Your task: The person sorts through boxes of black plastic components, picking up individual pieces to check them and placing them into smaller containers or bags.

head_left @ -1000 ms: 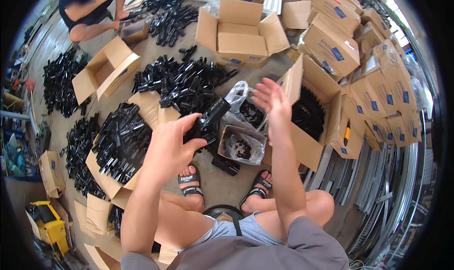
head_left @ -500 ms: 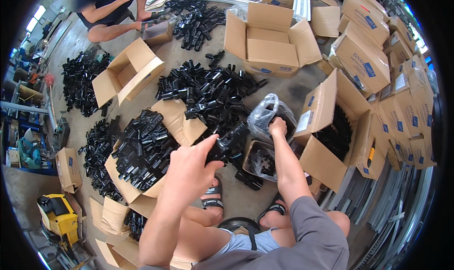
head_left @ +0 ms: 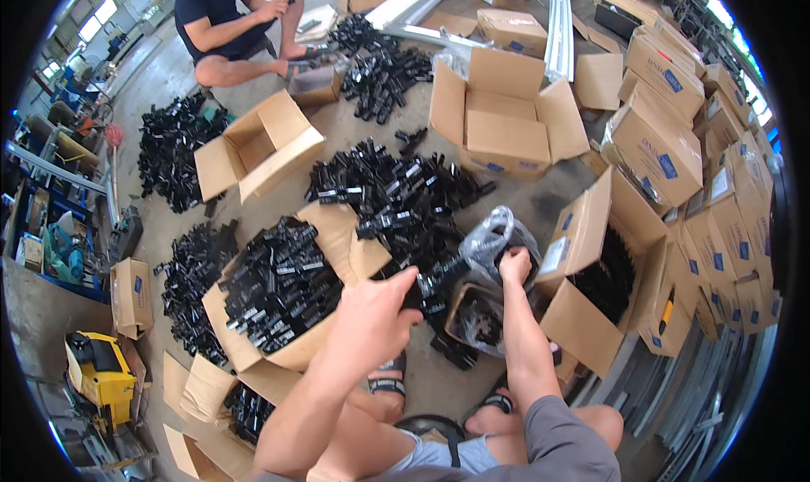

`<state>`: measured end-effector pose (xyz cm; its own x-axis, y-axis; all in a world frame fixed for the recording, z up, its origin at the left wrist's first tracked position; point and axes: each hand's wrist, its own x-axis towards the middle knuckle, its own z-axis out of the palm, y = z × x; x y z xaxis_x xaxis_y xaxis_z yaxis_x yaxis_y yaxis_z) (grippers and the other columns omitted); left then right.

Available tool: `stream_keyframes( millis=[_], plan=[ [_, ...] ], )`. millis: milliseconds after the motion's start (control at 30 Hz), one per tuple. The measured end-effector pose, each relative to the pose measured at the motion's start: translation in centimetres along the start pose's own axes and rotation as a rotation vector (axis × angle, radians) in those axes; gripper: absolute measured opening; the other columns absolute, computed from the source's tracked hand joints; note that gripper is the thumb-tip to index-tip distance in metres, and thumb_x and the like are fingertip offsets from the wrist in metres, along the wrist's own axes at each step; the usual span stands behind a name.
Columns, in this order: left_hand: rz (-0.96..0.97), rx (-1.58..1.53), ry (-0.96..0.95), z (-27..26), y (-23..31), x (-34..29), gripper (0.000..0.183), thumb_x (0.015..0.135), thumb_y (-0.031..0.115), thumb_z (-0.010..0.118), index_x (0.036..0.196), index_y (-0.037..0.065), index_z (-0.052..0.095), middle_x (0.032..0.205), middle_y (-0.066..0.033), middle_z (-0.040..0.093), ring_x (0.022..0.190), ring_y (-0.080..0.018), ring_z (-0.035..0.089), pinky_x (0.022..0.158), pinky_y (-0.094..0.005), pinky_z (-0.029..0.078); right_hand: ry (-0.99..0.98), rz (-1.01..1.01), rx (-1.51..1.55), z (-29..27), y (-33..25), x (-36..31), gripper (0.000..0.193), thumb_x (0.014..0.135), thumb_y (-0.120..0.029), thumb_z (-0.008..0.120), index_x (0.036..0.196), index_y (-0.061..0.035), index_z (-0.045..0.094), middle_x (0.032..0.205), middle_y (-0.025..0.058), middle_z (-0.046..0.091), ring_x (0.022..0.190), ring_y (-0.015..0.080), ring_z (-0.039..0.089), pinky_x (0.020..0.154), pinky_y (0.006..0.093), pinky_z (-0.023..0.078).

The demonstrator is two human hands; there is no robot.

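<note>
My left hand (head_left: 377, 315) is curled, with forefinger and thumb around the near end of a black tubular fitting (head_left: 445, 273). Its far end points right, towards a clear plastic bag (head_left: 487, 239). Closed over the bag's right side is my right hand (head_left: 515, 265); what lies inside its fingers is hidden. Below the bag, an open container lined with clear plastic holds small black parts (head_left: 483, 323). A large heap of black fittings (head_left: 396, 191) spreads beyond my hands. To the left, an open carton is piled with more black fittings (head_left: 278, 284).
An open carton (head_left: 578, 326) with black parts stands right of my hand. Open cartons (head_left: 506, 115) (head_left: 257, 145) stand farther off, and stacked sealed boxes (head_left: 654, 149) line the right. A co-worker (head_left: 232, 31) sits at the far left. Metal profiles (head_left: 666, 398) lie at the lower right.
The whole view has shifted, so the scene sits lower and farther right. My right hand has drawn slightly nearer over the bag. My left hand keeps its hold on the black fitting.
</note>
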<state>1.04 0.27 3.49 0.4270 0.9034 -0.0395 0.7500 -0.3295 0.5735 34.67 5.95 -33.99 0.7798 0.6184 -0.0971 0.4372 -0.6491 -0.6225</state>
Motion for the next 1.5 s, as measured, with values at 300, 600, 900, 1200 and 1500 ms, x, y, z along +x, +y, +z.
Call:
stream_keyframes(
  millis=[300, 600, 900, 1200, 1500],
  plan=[
    [0.046, 0.027, -0.040, 1.0, -0.3, -1.6, 0.052, 0.077, 0.011, 0.081, 0.127, -0.001, 0.069, 0.095, -0.0251, 0.072, 0.093, -0.0425, 0.069, 0.085, -0.0487, 0.053, -0.205, -0.475, 0.932, -20.6, -15.9, -15.1, 0.024, 0.097, -0.002, 0.069, 0.121, -0.0028, 0.068, 0.103, 0.0046, 0.072, 0.089, 0.0089, 0.067, 0.080, 0.0251, 0.054],
    [0.174, 0.085, 0.025, 2.0, 0.1, -3.3, 0.021, 0.072, 0.004, 0.079, 0.088, 0.000, 0.067, 0.083, -0.0212, 0.071, 0.087, -0.0401, 0.072, 0.077, -0.0479, 0.059, -0.190, -1.371, 0.224, -26.7, -21.0, -20.8, 0.013, 0.083, -0.007, 0.081, 0.096, -0.0071, 0.079, 0.092, 0.0058, 0.078, 0.090, 0.0206, 0.072, 0.083, 0.0340, 0.053],
    [0.144, 0.106, -0.048, 1.7, 0.1, -4.6, 0.037, 0.074, 0.008, 0.083, 0.105, -0.001, 0.066, 0.092, -0.0214, 0.072, 0.091, -0.0418, 0.070, 0.081, -0.0510, 0.055, -0.179, -1.452, 0.098, -27.2, -20.5, -22.2, 0.015, 0.082, -0.011, 0.082, 0.096, -0.0082, 0.079, 0.099, 0.0038, 0.077, 0.096, 0.0218, 0.070, 0.085, 0.0351, 0.052],
    [0.058, -0.251, -0.074, -1.9, 3.2, -5.5, 0.066, 0.083, 0.005, 0.079, 0.141, 0.022, 0.052, 0.096, -0.0209, 0.074, 0.096, -0.0418, 0.070, 0.078, -0.0500, 0.052, -0.451, -0.518, 0.852, -27.4, -18.3, -21.0, 0.038, 0.102, -0.016, 0.069, 0.134, 0.0011, 0.061, 0.119, 0.0099, 0.072, 0.113, 0.0183, 0.067, 0.099, 0.0359, 0.055],
    [0.129, -0.476, 0.042, 0.2, 3.4, -5.2, 0.063, 0.084, 0.000, 0.082, 0.141, 0.018, 0.060, 0.102, -0.0162, 0.076, 0.097, -0.0235, 0.073, 0.082, -0.0368, 0.056, -0.843, -0.262, 1.236, -26.5, -17.2, -20.4, 0.038, 0.101, -0.017, 0.070, 0.132, 0.0029, 0.060, 0.120, 0.0102, 0.070, 0.106, 0.0179, 0.070, 0.094, 0.0355, 0.060]
  ],
)
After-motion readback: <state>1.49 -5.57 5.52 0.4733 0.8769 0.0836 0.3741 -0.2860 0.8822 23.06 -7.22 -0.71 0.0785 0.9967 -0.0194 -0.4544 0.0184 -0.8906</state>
